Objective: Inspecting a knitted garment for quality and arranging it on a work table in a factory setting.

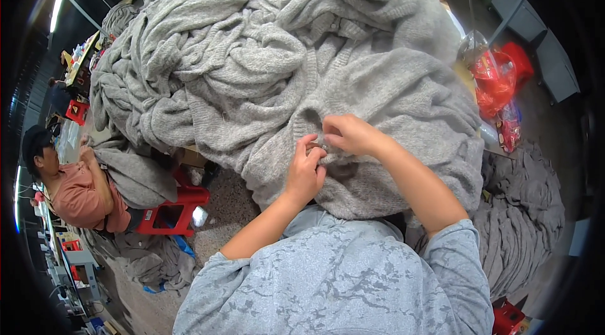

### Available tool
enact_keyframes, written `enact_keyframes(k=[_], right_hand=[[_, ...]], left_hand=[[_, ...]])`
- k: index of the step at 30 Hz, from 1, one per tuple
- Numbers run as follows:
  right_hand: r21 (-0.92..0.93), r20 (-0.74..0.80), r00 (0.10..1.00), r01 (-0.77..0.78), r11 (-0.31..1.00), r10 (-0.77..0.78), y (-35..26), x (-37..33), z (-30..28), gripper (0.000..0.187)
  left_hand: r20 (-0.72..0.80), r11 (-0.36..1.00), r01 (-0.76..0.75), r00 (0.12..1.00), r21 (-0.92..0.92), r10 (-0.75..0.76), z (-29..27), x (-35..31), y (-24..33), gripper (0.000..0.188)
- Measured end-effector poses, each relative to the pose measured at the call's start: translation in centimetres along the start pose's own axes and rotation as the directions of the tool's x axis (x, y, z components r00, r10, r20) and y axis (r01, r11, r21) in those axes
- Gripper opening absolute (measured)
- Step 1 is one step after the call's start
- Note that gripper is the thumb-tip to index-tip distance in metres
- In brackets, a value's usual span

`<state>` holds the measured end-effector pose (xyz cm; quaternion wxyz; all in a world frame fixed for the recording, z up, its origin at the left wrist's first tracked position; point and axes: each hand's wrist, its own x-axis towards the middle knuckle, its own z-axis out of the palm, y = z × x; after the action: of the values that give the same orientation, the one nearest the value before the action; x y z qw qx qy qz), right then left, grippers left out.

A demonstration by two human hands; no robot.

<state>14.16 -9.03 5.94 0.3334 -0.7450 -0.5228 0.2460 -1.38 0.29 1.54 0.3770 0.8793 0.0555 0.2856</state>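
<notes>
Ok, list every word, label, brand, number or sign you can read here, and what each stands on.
No text reads clearly.
Red stool at left: small white label, too small to read.
Red packaging at right: marks too blurred to read.
Grey knit fabric under the hands: no writing visible.
Wearer's shirt: pattern, no visible words.

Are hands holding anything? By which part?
The right hand appears to pinch grey knit fabric at a bunched fold; the left hand touches it, grip unclear.
</notes>
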Motion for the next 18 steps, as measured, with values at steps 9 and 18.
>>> enact_keyframes(k=[9, 18], right_hand=[[0.237, 0.224, 0.902, -0.418, 0.877, 0.370, 1.0, -0.6, 0.8, 0.014], [0.546, 0.234, 0.844, -0.524, 0.653, 0.482, 1.5, -0.9, 1.5, 0.010]], left_hand=[[0.074, 0.999, 0.015, 0.997, -0.043, -0.012, 0.7, -0.5, -1.1, 0.025], [-0.002, 0.998, -0.041, 0.999, -0.039, 0.041, 1.1, -0.2, -1.3, 0.023]])
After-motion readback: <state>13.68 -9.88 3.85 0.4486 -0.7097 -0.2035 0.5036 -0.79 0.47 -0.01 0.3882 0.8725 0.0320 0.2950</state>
